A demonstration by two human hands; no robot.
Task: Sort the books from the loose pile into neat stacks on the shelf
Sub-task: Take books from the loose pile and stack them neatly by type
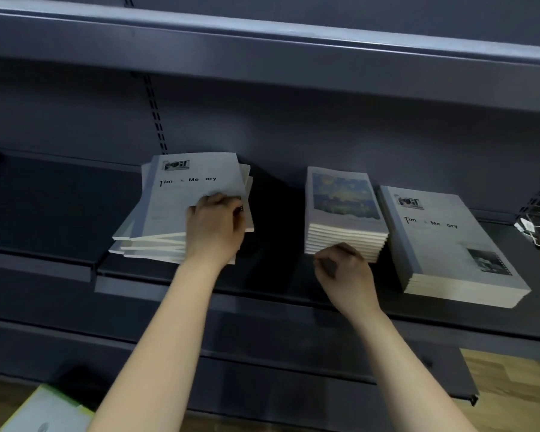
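Observation:
A loose, fanned pile of grey books (169,207) lies at the left of the dark shelf (278,275); its top cover reads "Time & Memory". My left hand (214,227) rests on the pile's near right corner, fingers curled over the top book's edge. To the right stands a neat stack of books with a blue picture cover (343,207). My right hand (343,269) hovers at that stack's front edge, fingers loosely curled, holding nothing. A second neat stack of "Time & Memory" books (443,241) stands at the far right.
An upper shelf (262,48) overhangs the books. White cables and a plug (533,226) lie at the shelf's right end. A lower shelf (293,369) juts out below, over a wooden floor. A pale green-edged box (47,410) sits at the bottom left.

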